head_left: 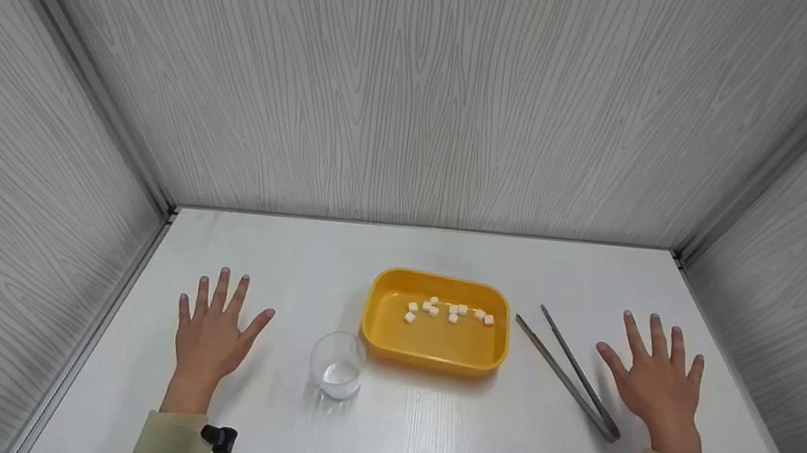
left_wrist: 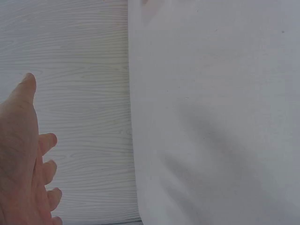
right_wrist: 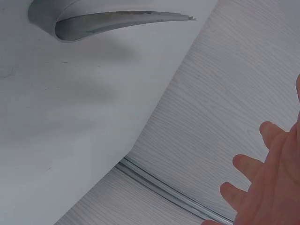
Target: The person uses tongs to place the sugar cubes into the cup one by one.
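On the white surface [head_left: 280, 258] sits a yellow tray [head_left: 429, 343], small white cubes [head_left: 462, 310] scattered inside it. A clear glass [head_left: 337, 364] stands just beside the tray's near left corner. To the tray's right lie metal tongs [head_left: 562, 376], tips apart and pointing away from you. Your left hand [head_left: 210, 334] is left of the glass, grip spread, fingers fanned; your right hand [head_left: 662, 389], just beside the tongs, has its grip spread too.

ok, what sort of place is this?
Probably a tabletop test booth: wood-grain panels wall in the back and both sides of a white table, with metal tongs, a clear cup and a yellow tray of white cubes laid out on it.
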Motion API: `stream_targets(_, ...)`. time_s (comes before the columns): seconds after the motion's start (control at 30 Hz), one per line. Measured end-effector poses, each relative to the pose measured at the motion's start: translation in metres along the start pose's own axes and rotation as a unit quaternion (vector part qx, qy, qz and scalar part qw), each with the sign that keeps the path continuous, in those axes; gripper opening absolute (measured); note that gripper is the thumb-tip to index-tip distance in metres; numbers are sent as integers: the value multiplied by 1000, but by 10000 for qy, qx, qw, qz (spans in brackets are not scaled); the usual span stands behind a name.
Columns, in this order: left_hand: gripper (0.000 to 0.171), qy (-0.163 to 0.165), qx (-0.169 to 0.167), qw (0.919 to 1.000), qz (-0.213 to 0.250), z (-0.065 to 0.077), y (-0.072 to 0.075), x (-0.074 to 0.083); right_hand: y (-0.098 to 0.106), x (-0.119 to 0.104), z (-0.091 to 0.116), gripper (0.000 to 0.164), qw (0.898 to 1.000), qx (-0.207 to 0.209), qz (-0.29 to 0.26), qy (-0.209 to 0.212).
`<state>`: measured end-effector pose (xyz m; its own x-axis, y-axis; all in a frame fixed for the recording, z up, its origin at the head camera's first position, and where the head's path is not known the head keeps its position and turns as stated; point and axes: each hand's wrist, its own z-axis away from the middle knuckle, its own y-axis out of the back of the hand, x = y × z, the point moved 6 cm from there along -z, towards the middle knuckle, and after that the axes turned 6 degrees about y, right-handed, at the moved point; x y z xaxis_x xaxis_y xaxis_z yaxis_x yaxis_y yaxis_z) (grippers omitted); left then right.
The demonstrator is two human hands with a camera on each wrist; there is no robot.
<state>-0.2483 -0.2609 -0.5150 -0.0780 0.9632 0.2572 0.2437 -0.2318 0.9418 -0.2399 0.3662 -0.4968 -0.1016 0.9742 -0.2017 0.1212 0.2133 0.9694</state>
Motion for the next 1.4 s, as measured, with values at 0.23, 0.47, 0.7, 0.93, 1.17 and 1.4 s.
stream_targets(0.23,84,40,-69,10000,30,4,1,3,-3,-6,4,77,9999,-52,-117,5)
stream_targets(0.47,83,41,-121,9990,432,11,2,14,-10,-19,10,78,9998,-127,-152,42)
stream_targets(0.7,82,-244,412,9940,988,20,-4,32,-19,-33,14,79,9995,-287,-138,72)
stream_targets(0.93,82,-498,357,9839,1679,33,-18,53,-31,-43,19,79,9980,-530,-335,91)
stream_targets(1.17,86,-276,-396,9714,2323,46,-32,70,-42,-48,23,79,9975,-555,-437,44)
stream_targets(1.4,104,76,-1239,9479,2935,53,-48,80,-49,-44,24,81,9965,-657,-515,-28)
